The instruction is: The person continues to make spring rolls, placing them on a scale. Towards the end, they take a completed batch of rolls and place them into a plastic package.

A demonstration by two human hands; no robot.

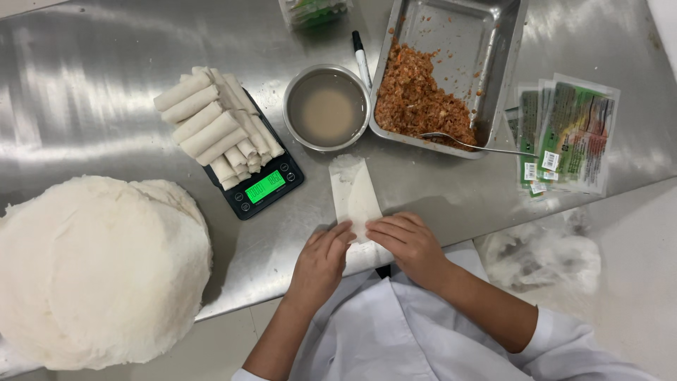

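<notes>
A thin white wrapper lies folded into a long strip on the steel table, pointing away from me. Its near end is under my fingers. My left hand presses the left side of that end, and my right hand covers the right side, fingertips meeting over the rolled part. What is inside the wrapper is hidden. A metal tray with orange-brown minced filling and a spoon sits beyond my right hand. A steel bowl of cloudy liquid stands just beyond the wrapper.
Finished white rolls are piled on a black digital scale with a green display. A large stack of round wrappers fills the left. Green printed packets lie at the right, a crumpled plastic bag below them, a marker by the tray.
</notes>
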